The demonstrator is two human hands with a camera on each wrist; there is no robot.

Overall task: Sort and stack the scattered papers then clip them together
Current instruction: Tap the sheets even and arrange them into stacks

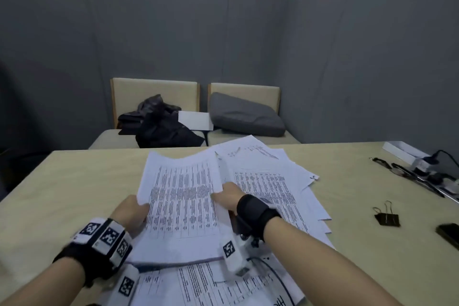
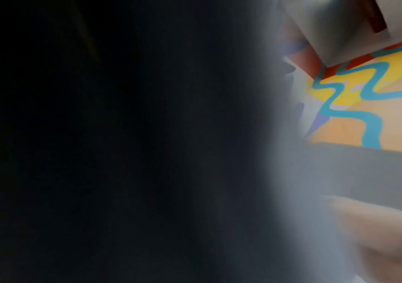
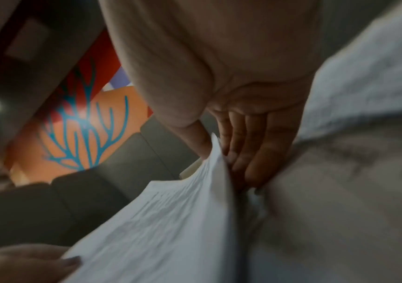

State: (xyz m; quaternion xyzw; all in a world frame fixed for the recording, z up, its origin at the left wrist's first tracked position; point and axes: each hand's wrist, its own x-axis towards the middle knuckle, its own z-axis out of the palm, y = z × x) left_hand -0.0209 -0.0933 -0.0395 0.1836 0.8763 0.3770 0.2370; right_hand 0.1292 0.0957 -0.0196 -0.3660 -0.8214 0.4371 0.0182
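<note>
— White printed sheets, a whole bundle of them [image 1: 182, 196]; who has hold of it?

— Both hands. The left hand [image 1: 131, 213] grips the bundle's left edge, thumb on top of the page, fingers hidden beneath. The right hand [image 1: 229, 196] pinches the right edge: in the right wrist view the thumb [image 3: 195, 137] lies on one face of the sheets and the fingers [image 3: 248, 145] are pressed together flat against the other.

— How do the arms lie?

— Both forearms reach forward from the near edge, wrists strapped in black bands carrying white tagged blocks. The left wrist sits low over the papers; its camera is mostly dark, so it says nothing about the fingers.

— And the bundle itself?

— Lifted at its far end, bowed, its near edge down on the scattered papers [image 1: 273, 181] that fan out across the pale tabletop [image 1: 74, 181], more of them lying under the forearms.

— The clip?

— A black binder clip [image 1: 387, 217] rests on the tabletop well to the right of the papers, handles up, apart from both hands. A dark phone [image 1: 449, 233] lies just beyond it at the edge, with black cables [image 1: 409, 176] further back.
</note>
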